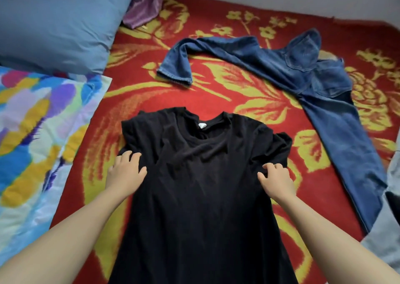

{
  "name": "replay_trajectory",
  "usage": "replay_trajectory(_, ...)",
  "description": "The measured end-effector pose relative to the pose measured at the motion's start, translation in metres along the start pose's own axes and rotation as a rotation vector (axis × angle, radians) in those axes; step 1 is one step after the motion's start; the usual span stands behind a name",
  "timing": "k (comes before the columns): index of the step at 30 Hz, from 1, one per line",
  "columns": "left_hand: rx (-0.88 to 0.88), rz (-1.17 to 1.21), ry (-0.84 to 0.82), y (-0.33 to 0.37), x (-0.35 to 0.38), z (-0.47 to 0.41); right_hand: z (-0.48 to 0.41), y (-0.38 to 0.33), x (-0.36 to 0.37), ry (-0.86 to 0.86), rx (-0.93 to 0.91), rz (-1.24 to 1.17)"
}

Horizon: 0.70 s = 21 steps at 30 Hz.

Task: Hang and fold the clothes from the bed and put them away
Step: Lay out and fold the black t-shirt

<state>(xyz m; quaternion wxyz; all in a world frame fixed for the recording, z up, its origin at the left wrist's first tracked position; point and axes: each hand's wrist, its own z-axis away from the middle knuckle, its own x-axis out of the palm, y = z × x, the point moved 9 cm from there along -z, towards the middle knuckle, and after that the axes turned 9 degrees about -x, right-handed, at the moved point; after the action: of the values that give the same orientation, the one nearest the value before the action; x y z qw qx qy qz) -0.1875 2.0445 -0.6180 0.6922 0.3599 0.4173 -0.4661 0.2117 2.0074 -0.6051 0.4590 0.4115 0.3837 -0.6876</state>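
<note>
A black T-shirt lies spread flat on the red and yellow flowered blanket, collar pointing away from me. My left hand rests on the shirt's left side just below the sleeve, fingers loosely bent on the cloth. On the shirt's right side, below the other sleeve, my right hand touches the fabric with curled fingertips. Blue jeans lie crumpled in an arc beyond the shirt, toward the right.
A blue pillow and a multicoloured pillow lie along the left. A purple cloth sits at the back beside the blue pillow. Grey fabric shows at the right edge. A wall runs behind the bed.
</note>
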Motion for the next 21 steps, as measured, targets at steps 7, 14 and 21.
replay_trajectory(7,-0.024,0.112,0.001,0.037,-0.003,-0.069,-0.08,0.012,-0.019,0.082,0.044,-0.063)
replay_trajectory(14,0.051,-0.047,0.055,0.091,-0.007,-0.132,-0.143,0.017,-0.016,0.044,-0.089,0.015)
replay_trajectory(21,-0.119,-0.05,0.135,0.057,-0.012,-0.177,-0.168,0.048,-0.024,-0.025,-0.033,0.249)
